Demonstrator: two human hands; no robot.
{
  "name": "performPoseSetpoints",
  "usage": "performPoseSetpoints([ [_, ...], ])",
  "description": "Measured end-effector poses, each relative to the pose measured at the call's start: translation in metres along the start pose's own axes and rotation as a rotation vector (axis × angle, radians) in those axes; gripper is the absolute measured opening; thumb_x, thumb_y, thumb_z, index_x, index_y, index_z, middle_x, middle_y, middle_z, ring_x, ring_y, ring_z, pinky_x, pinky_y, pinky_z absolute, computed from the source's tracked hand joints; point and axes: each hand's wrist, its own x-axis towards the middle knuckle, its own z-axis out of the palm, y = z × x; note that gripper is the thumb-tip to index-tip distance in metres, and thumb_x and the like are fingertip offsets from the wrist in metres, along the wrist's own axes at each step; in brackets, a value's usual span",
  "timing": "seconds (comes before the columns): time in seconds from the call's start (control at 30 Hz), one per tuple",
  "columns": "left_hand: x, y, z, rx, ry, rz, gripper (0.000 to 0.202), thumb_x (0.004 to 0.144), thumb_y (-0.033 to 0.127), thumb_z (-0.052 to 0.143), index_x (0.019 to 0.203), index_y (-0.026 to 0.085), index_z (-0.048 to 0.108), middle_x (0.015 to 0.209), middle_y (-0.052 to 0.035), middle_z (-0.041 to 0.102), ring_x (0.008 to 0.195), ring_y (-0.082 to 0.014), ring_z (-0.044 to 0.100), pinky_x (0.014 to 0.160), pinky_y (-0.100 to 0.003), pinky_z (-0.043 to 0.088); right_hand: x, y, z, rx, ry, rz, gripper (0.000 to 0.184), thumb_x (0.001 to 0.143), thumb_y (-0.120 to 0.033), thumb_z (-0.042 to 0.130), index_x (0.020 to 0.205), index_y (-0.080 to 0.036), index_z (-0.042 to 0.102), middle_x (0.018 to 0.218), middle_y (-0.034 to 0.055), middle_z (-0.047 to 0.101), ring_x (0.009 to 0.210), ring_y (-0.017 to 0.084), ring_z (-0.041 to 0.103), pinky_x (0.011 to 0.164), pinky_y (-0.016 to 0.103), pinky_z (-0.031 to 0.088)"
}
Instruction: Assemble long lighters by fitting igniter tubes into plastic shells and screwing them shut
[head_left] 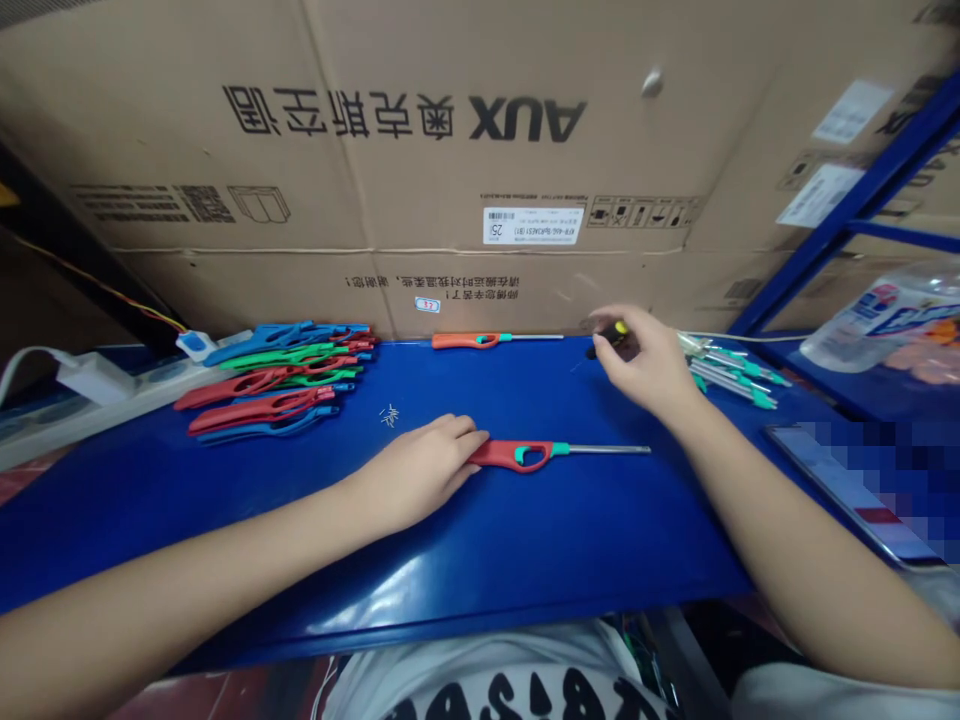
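My left hand (pixel 431 468) is closed around the rear of the handle of a red gas lighter (pixel 499 454). This lighter lies flat, its green trigger and long metal tube pointing right. Near the back edge my right hand (pixel 646 358) grips a screwdriver (pixel 616 338) with a black and yellow handle, mostly hidden by the fingers. An orange lighter (pixel 459 341) with a green trigger lies along the cardboard at the back. To the left of my left hand is a small heap of screws (pixel 389 415).
Red, green and blue handle shells (pixel 262 380) are piled at left, beside a white power strip (pixel 127 395). Metal tubes with green ends (pixel 739 375) lie at right, near a phone (pixel 855 490) and a plastic bottle (pixel 870 315). Cardboard (pixel 420 200) walls the blue table's (pixel 525 550) back.
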Motion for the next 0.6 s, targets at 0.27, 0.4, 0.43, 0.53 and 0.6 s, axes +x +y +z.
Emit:
performPoseSetpoints([
  [0.27, 0.066, -0.066, -0.027, 0.082, -0.144, -0.035, 0.024, 0.087, 0.019, 0.058, 0.106, 0.017, 0.073, 0.105, -0.0104, 0.068, 0.093, -0.0233, 0.067, 0.082, -0.031, 0.051, 0.002, 0.032, -0.008, -0.268, -0.204, 0.260, 0.044, 0.082, -0.018, 0.051, 0.125, -0.015, 0.058, 0.115, 0.0149, 0.068, 0.111, 0.030, 0.063, 0.099, 0.044, 0.049],
  [0.4, 0.090, -0.103, -0.033, 0.113, -0.128, -0.086, 0.027, 0.085, 0.022, 0.059, 0.108, 0.016, 0.073, 0.111, -0.0124, 0.070, 0.099, -0.0264, 0.066, 0.086, -0.034, 0.050, -0.004, 0.042, -0.004, -0.355, -0.394, 0.309, 0.046, 0.082, -0.018, 0.054, 0.126, -0.012, 0.058, 0.124, 0.0194, 0.060, 0.116, 0.032, 0.060, 0.097, 0.043, 0.049],
  [0.43, 0.095, -0.110, -0.033, 0.119, -0.119, -0.103, 0.029, 0.085, 0.023, 0.059, 0.110, 0.015, 0.072, 0.113, -0.0133, 0.070, 0.100, -0.0271, 0.066, 0.087, -0.034, 0.049, -0.006, 0.043, -0.001, -0.369, -0.445, 0.325, 0.046, 0.082, -0.019, 0.054, 0.127, -0.012, 0.058, 0.125, 0.0199, 0.059, 0.115, 0.032, 0.060, 0.095, 0.043, 0.050],
  [0.53, 0.104, -0.124, -0.031, 0.134, -0.090, -0.144, 0.034, 0.086, 0.027, 0.059, 0.113, 0.012, 0.071, 0.115, -0.0148, 0.070, 0.101, -0.0275, 0.066, 0.089, -0.035, 0.049, -0.011, 0.044, 0.006, -0.376, -0.544, 0.356, 0.045, 0.081, -0.019, 0.056, 0.126, -0.014, 0.058, 0.125, 0.0193, 0.055, 0.110, 0.031, 0.062, 0.090, 0.041, 0.051],
  [0.6, 0.109, -0.130, -0.028, 0.137, -0.067, -0.159, 0.036, 0.087, 0.029, 0.057, 0.115, 0.011, 0.071, 0.116, -0.0140, 0.070, 0.102, -0.0267, 0.065, 0.091, -0.034, 0.048, -0.013, 0.045, 0.011, -0.369, -0.569, 0.357, 0.044, 0.081, -0.018, 0.056, 0.125, -0.014, 0.059, 0.125, 0.0187, 0.055, 0.109, 0.030, 0.062, 0.090, 0.040, 0.051],
])
